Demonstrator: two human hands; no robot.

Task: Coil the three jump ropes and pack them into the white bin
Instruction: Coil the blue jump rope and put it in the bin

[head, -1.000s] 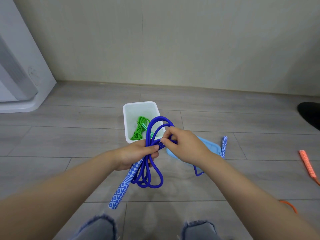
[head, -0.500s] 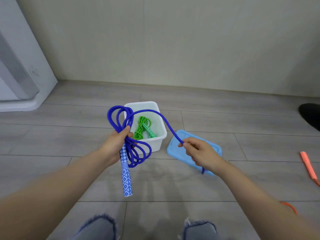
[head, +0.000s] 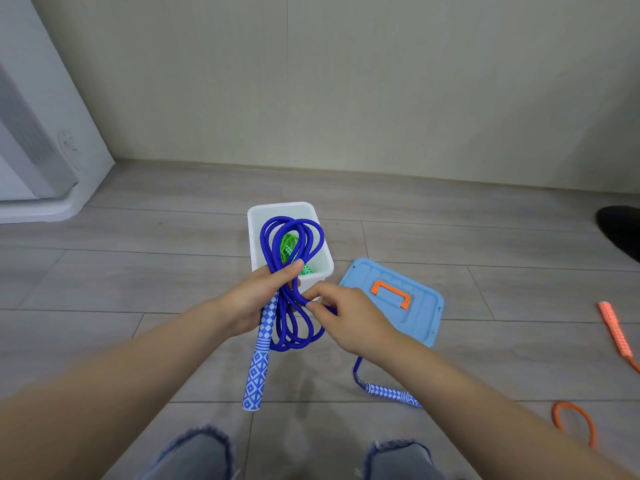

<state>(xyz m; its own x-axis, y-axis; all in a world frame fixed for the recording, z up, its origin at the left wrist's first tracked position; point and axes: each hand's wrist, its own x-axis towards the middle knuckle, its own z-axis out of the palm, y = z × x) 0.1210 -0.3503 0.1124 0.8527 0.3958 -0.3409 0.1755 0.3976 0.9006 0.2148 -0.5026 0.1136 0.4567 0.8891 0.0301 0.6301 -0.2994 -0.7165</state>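
My left hand [head: 258, 299] grips the blue jump rope [head: 294, 237] at the middle of its coil, loops standing above and hanging below my fist. One patterned blue handle [head: 258, 362] hangs down from that hand. My right hand [head: 349, 317] pinches the rope's free strand beside the coil. The second blue handle [head: 391, 394] dangles below my right forearm. The white bin [head: 254, 216] stands on the floor behind the coil, with the green jump rope [head: 289, 244] lying inside it. The orange jump rope [head: 613, 327] lies on the floor at the far right.
A light blue lid [head: 415, 306] with an orange grip lies on the floor right of the bin. A white appliance [head: 38, 150] stands at the left wall. A dark object [head: 620, 230] sits at the right edge. My knees in jeans show at the bottom.
My right hand has come back in from the right to the coil, laying another turn of blue rope. The coil in my left hand has shifted right, in front of the bin.
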